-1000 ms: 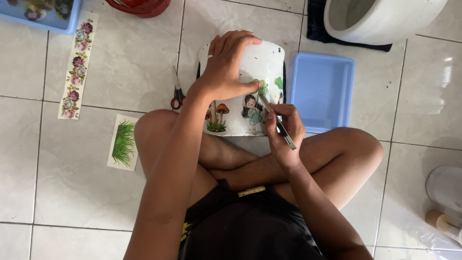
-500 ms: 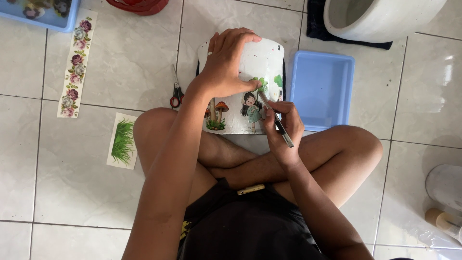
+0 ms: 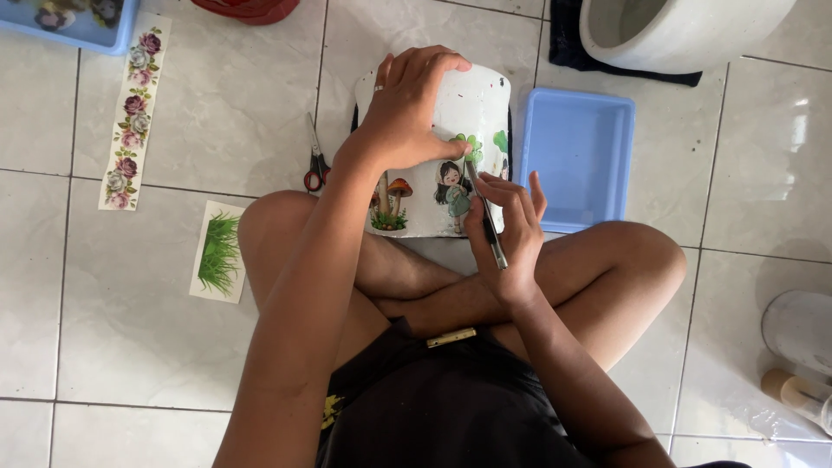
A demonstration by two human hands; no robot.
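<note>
Your left hand (image 3: 407, 108) lies spread over the top of the white pot (image 3: 472, 108), fingers curled over its far rim and thumb pressed to its side; the hand covers much of the pot's upper left face and part of the mushroom picture (image 3: 390, 204). The pot lies on its side against your crossed legs, on the tiled floor (image 3: 243, 104), just left of the blue tray (image 3: 576, 156). Your right hand (image 3: 511, 230) is closed around a thin metal tool (image 3: 485, 212), its tip at the girl picture (image 3: 452, 192) below the green leaf pictures (image 3: 472, 146); whether the tip touches the surface cannot be made out. The pot's far right side and its underside are out of sight. Scissors (image 3: 314, 165) lie left of the pot, their blades partly behind your wrist. Cut off by the frame: a large pale pot (image 3: 685, 35) upper right, a red item (image 3: 247, 9) at top, a second blue tray (image 3: 74, 22) upper left, and a blurred white container (image 3: 797, 329) at right. A flower strip (image 3: 130, 113) and a grass sheet (image 3: 218, 251) lie flat on the tiles. Against half a second ago, your right fingers have opened out and the tool stands steeper; the left hand's hold is unchanged.
</note>
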